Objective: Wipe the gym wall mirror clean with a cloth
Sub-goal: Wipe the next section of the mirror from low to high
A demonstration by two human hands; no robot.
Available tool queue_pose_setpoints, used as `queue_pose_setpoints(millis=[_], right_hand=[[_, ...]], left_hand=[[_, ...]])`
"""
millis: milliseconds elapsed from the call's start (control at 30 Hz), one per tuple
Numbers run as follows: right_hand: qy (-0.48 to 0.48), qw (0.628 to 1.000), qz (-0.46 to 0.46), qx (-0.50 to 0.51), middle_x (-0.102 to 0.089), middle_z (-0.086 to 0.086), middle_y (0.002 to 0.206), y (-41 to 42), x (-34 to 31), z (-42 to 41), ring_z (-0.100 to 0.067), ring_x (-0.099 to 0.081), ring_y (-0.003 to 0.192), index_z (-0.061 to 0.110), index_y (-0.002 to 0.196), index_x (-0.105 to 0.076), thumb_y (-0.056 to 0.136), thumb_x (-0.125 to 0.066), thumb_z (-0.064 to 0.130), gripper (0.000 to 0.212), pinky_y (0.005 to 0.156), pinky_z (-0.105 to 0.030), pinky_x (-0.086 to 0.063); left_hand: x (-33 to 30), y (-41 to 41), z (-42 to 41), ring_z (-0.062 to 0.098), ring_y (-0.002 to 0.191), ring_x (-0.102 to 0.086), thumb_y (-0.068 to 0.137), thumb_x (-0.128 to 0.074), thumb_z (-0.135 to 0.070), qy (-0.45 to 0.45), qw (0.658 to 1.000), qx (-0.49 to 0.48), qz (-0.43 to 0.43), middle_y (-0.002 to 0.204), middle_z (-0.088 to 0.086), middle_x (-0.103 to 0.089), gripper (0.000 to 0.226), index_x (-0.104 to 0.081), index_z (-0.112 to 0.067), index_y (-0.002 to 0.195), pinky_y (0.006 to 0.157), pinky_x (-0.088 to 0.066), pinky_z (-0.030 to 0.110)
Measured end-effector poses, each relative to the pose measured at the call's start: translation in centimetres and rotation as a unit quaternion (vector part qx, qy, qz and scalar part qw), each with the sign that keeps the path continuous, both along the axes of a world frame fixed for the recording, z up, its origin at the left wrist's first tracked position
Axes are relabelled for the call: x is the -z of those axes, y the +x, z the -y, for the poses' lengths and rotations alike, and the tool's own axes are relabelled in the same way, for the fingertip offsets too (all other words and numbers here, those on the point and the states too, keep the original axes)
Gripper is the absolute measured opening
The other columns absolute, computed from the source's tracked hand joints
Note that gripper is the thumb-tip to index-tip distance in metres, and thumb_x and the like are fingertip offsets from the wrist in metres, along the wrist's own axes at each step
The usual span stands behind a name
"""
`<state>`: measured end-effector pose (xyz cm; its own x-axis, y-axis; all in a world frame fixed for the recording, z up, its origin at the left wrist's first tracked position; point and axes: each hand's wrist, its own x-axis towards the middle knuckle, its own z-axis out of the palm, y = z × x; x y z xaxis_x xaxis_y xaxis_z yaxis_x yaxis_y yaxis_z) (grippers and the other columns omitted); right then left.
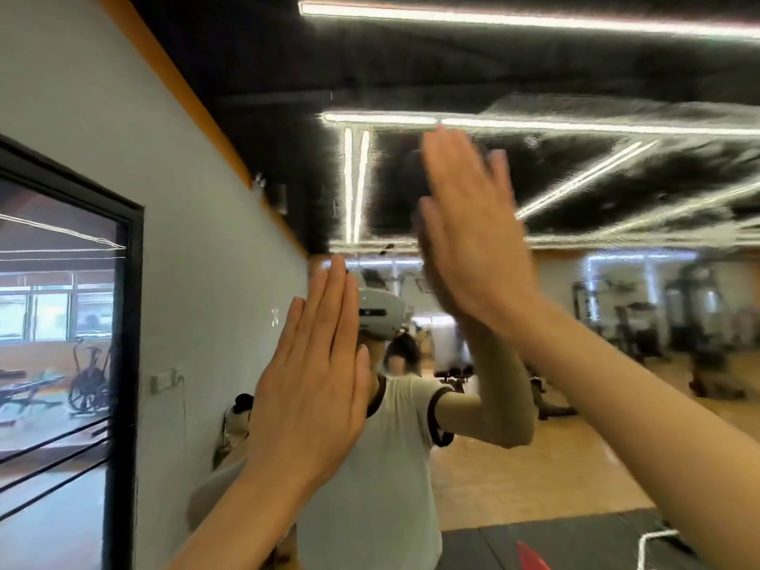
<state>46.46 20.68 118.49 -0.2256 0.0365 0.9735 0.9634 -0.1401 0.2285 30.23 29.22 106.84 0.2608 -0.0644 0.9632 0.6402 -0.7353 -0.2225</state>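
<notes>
A white wall (pixel 197 248) runs along the left, with an orange strip (pixel 181 96) along its top edge. At nine o'clock there is a window with a black frame (pixel 127 364), and an exercise bike (pixel 88 384) shows in it. A small white switch box (pixel 164 380) sits on the wall near the middle. The ceiling (pixel 255 47) at twelve o'clock is black, with long bright light strips (pixel 493 16). At three o'clock stand dark gym machines (pixel 695 318). The floor (pixel 534 466) is light wood, with a black mat (pixel 555 536) at five o'clock.
</notes>
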Motion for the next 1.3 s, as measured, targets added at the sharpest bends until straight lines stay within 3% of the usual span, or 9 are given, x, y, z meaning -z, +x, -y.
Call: queue_pose_setpoints(millis=[233,333,500,600,667,800,933,1100,1300], right_hand=[[0.121,0.955,-0.269,0.011,-0.018,-0.018,0.165,6.6,3.6,3.8,-0.029,-0.013,0.154,0.0,0.157,-0.019,0.102,-0.027,0.019,0.059,0.126,-0.047,0.002],[0.096,0.984,-0.152,-0.011,-0.028,-0.017,0.162,-0.8,4.0,-0.3,-0.03,-0.02,0.152,0.002,0.154,-0.028,0.096,-0.043,0.002,0.06,0.125,-0.041,0.003],[-0.012,0.999,0.052,-0.008,-0.029,-0.015,0.162,-2.8,5.2,-1.4,-0.027,-0.022,0.152,0.005,0.154,-0.032,0.102,-0.044,0.014,0.055,0.126,-0.04,-0.004],[-0.007,0.997,-0.074,-0.006,-0.033,-0.017,0.157,4.2,6.1,3.5,-0.033,-0.034,0.143,0.006,0.149,-0.034,0.096,-0.041,0.007,0.053,0.12,-0.028,-0.016],[0.049,0.98,-0.195,0.007,-0.033,-0.022,0.156,9.0,7.8,5.8,-0.039,-0.036,0.138,0.003,0.149,-0.032,0.098,-0.036,0.012,0.052,0.115,-0.042,-0.026],[0.122,0.934,-0.334,0.021,-0.013,-0.017,0.166,8.8,8.1,4.9,-0.029,-0.01,0.154,0.001,0.158,-0.016,0.101,-0.025,0.022,0.061,0.125,-0.051,-0.001],[0.098,0.975,-0.199,-0.027,-0.027,-0.016,0.162,-1.5,7.1,-0.2,-0.024,-0.02,0.151,0.005,0.154,-0.028,0.095,-0.043,-0.002,0.062,0.123,-0.055,-0.017],[-0.031,0.999,0.044,-0.003,-0.023,-0.012,0.165,-5.0,8.6,-2.5,-0.026,-0.015,0.154,0.007,0.157,-0.025,0.104,-0.037,0.019,0.056,0.126,-0.04,0.002],[0.052,0.971,-0.231,0.008,-0.017,-0.015,0.166,7.2,10.8,4.8,-0.029,-0.015,0.153,0.007,0.159,-0.016,0.102,-0.033,0.016,0.06,0.124,-0.055,-0.009]], left_hand=[[0.2,0.1,-0.5,0.024,0.157,-0.005,0.106,-0.024,-0.029,0.003,1.0,-0.002,-0.001,0.17,0.011,-0.006,0.062,-0.011,-0.004,0.161,0.126,-0.004,0.037],[0.2,0.1,-0.5,0.025,0.156,-0.007,0.105,-0.026,-0.029,0.002,1.0,0.011,0.004,0.169,0.013,-0.008,0.062,-0.013,-0.002,0.16,0.126,-0.003,0.037],[0.0,-0.4,0.4,0.025,0.156,-0.007,0.106,-0.028,-0.029,-0.005,0.999,0.038,0.001,0.168,0.014,-0.008,0.062,-0.015,-0.001,0.16,0.126,0.0,0.035],[1.5,-1.5,0.8,0.022,0.157,-0.003,0.105,-0.028,-0.028,-0.02,0.999,0.031,-0.008,0.17,0.011,-0.005,0.063,-0.012,-0.004,0.161,0.126,0.004,0.032],[3.3,-2.5,0.6,0.022,0.156,-0.004,0.103,-0.029,-0.026,-0.023,1.0,0.018,-0.007,0.17,0.011,-0.007,0.064,-0.012,-0.003,0.161,0.126,0.004,0.031],[6.3,-3.6,-0.5,0.023,0.156,-0.006,0.101,-0.033,-0.026,-0.042,0.999,-0.004,0.003,0.169,0.012,-0.009,0.067,-0.013,-0.002,0.16,0.126,0.002,0.033],[6.6,-3.2,-0.8,0.023,0.156,-0.004,0.101,-0.032,-0.027,-0.048,0.999,-0.01,0.015,0.169,0.015,-0.01,0.066,-0.015,-0.001,0.16,0.126,0.002,0.032],[6.7,-3.1,-0.8,0.022,0.156,-0.005,0.101,-0.031,-0.027,-0.047,0.999,-0.005,0.02,0.167,0.016,-0.012,0.065,-0.016,-0.002,0.159,0.126,0.002,0.032],[6.6,-3.1,-0.7,0.019,0.156,0.003,0.105,-0.023,-0.031,-0.038,0.999,-0.016,0.018,0.167,0.017,-0.011,0.062,-0.015,-0.001,0.159,0.126,0.005,0.031]])
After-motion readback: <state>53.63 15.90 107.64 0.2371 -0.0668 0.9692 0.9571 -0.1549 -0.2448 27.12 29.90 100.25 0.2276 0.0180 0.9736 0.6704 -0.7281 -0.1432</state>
